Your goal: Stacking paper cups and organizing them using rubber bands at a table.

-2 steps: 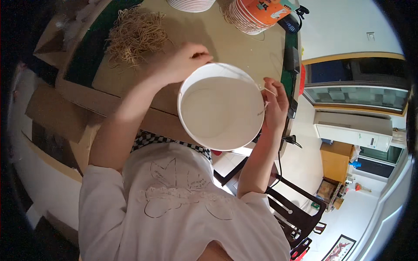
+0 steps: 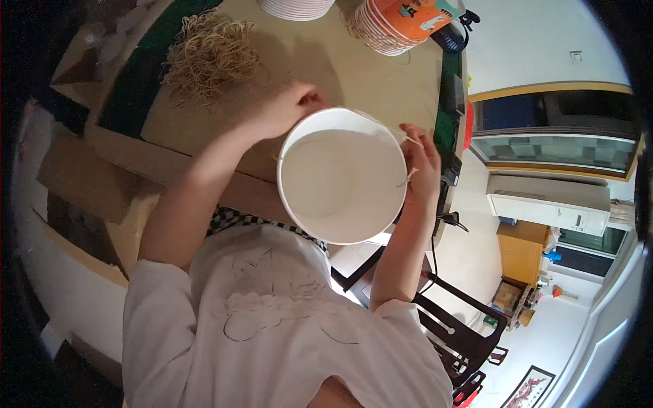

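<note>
A round white paper bucket (image 2: 340, 183) is tilted with its mouth facing me, bare inside. My left hand (image 2: 289, 112) is curled against the bucket's far left rim; its fingertips are hidden, so what they pinch does not show. Along the right wall, my right hand (image 2: 423, 166) grips the bucket from outside, thumb and fingers near the rim. A thin tan string (image 2: 409, 139) crosses its fingertips at the rim. Another short knotted string end (image 2: 408, 177) pokes out at the right inner wall.
On the brown table board (image 2: 292, 64) lies a tangled heap of tan strings (image 2: 211, 58). Stacked orange printed paper buckets (image 2: 398, 27) and a white stack (image 2: 296, 7) stand at the far edge. A dark chair (image 2: 462, 306) is to the right; cardboard boxes (image 2: 88, 177) are at left.
The bucket and both hands have shifted slightly toward me, and the bucket has moved a little left. The knotted string end at the right inner wall shows more plainly now.
</note>
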Tool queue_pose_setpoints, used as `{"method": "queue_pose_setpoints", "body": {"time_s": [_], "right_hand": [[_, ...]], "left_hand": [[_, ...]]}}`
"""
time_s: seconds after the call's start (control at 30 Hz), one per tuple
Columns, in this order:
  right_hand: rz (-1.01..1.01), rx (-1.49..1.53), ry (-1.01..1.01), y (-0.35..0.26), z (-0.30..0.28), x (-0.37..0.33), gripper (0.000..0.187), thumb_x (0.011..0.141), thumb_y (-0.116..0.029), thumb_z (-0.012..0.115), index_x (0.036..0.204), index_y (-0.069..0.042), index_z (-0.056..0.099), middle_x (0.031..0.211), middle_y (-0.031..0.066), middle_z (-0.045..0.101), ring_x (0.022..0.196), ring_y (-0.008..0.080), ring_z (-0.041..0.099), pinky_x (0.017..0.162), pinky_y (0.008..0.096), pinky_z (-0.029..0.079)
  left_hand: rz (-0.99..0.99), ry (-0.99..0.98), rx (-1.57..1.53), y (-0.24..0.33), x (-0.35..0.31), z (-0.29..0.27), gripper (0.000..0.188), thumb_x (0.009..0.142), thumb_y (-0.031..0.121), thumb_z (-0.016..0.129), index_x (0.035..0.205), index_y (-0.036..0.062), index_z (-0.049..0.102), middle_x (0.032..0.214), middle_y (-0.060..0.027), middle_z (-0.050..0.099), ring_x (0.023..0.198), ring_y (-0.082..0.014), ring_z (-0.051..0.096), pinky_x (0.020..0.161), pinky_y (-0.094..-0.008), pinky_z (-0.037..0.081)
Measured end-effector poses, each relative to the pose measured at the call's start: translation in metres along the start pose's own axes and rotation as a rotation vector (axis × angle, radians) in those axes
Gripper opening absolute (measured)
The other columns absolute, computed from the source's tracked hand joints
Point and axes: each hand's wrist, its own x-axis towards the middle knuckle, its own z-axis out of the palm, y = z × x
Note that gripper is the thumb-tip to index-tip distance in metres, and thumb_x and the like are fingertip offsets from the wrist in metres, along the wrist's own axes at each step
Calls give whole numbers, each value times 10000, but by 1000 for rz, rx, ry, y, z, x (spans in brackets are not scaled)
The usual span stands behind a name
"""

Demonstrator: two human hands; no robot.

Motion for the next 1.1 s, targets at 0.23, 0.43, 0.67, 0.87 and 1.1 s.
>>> {"method": "queue_pose_setpoints", "body": {"time_s": [0.23, 0.43, 0.67, 0.87, 1.1], "right_hand": [[159, 23, -327, 39, -32, -13, 425, 790, -176, 689, 1146, 19, 561, 1066, 80, 627, 929, 153, 595, 792, 311, 504], [165, 19, -460, 25, -41, -15, 451, 799, -184, 679, 1174, 23, 539, 1104, 87, 609, 970, 160, 580, 825, 321, 493], [168, -2, -614, 1, -43, -20, 488, 810, -196, 666, 1213, 29, 507, 1157, 96, 585, 1027, 169, 560, 871, 334, 478], [112, -245, -258, -78, -49, 21, 378, 887, -169, 605, 1230, -40, 513, 1073, 41, 599, 984, 133, 556, 880, 285, 440], [-1505, -987, 350, -248, -30, 115, 398, 863, -211, 675, 1183, -17, 540, 1072, 95, 606, 944, 167, 577, 823, 313, 485]], "left_hand": [[-147, -127, -169, -37, -15, 29, 293, 868, 257, 582, 949, -22, 621, 802, -130, 649, 671, -162, 612, 580, -327, 482], [-70, -28, -2, -42, -20, 31, 335, 920, 280, 492, 876, -18, 638, 661, -115, 610, 565, -159, 578, 520, -312, 460], [-211, -170, -257, 4, -27, 25, 459, 954, 448, 431, 954, 48, 655, 722, -30, 610, 607, -106, 556, 521, -268, 438], [-94, -301, -496, 34, -31, 3, 422, 891, 313, 615, 1241, 103, 508, 1009, -31, 613, 849, -87, 574, 653, -250, 484], [-213, 15, -408, -37, -11, 25, 268, 897, 184, 597, 1145, 85, 577, 986, -13, 608, 834, -72, 554, 648, -244, 482]]}}
